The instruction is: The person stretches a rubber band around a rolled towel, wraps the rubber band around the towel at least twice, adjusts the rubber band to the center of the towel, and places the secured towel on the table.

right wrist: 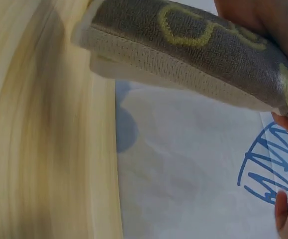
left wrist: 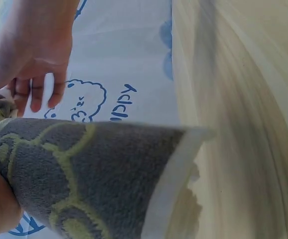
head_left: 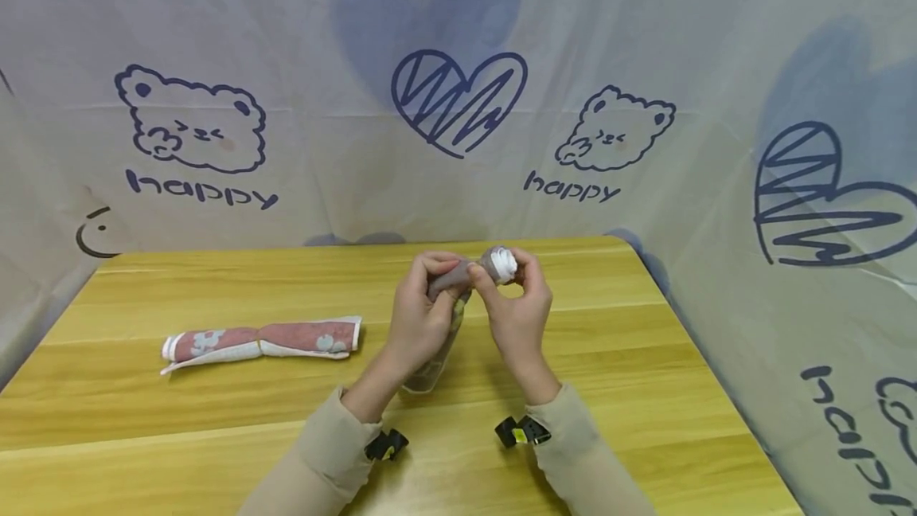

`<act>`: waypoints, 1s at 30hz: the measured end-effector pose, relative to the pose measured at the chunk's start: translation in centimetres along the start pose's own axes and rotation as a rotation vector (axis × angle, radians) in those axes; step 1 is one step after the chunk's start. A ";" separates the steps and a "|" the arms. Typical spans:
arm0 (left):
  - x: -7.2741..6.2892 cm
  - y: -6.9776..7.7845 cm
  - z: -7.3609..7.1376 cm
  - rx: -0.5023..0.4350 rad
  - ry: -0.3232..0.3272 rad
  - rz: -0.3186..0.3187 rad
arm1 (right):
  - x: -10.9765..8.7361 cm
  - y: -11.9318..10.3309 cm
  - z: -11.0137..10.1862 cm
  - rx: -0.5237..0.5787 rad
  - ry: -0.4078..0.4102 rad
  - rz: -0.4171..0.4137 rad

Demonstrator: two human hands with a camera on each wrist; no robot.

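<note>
A rolled grey-brown towel (left wrist: 99,174) with yellow line patterns is held up over the table. My left hand (head_left: 418,310) grips it around its middle, and its lower part hangs below that hand toward me. Near the towel's white, spiral-rolled upper end (head_left: 505,264), my right hand (head_left: 517,313) pinches it, thumb in front and fingers behind. The towel narrows between the two hands. In the right wrist view, the towel's pale edge shows along its side, with some right-hand fingers (right wrist: 287,209) below. Whether a band is around the towel cannot be told.
On the left of the wooden table (head_left: 609,452) lies a rolled pink towel (head_left: 297,337) with pale patterns and a thin band round its middle. A pale printed curtain (head_left: 322,142) stands behind and beside the table. Both wrists carry small black devices (head_left: 387,444).
</note>
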State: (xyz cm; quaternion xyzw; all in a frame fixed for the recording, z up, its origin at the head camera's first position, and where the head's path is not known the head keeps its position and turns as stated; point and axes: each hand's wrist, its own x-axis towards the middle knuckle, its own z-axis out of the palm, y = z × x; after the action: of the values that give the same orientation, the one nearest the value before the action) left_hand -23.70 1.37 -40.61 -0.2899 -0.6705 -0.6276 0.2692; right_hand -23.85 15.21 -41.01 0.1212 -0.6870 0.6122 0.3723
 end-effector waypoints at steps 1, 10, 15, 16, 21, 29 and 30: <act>0.0 0.0 0.0 0.010 0.011 0.004 | 0.0 0.0 0.0 0.020 -0.021 -0.015; 0.6 0.4 -1.0 -0.118 0.008 -0.218 | -0.3 -0.6 0.5 0.292 -0.181 0.032; 1.0 0.6 -2.0 -0.104 -0.171 -0.349 | 0.1 -0.4 -0.2 0.220 -0.145 0.068; 1.2 0.7 -2.3 -0.089 -0.197 -0.346 | 0.2 -0.3 -0.3 0.186 -0.155 0.059; 2.0 0.7 -3.6 0.000 -0.250 -0.247 | 0.8 0.0 -0.8 0.053 -0.238 -0.064; 2.4 2.0 -4.4 0.087 -0.261 -0.176 | 1.2 -1.5 -1.0 -0.034 -0.333 -0.250; 2.4 2.2 -4.4 0.084 -0.247 -0.187 | 1.1 -1.7 -1.0 -0.025 -0.343 -0.242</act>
State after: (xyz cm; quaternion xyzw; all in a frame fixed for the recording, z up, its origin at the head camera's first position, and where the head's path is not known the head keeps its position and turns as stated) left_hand -23.73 -2.78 -37.09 -0.2898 -0.7481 -0.5809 0.1372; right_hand -23.23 16.07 -39.03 0.3006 -0.7284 0.5247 0.3221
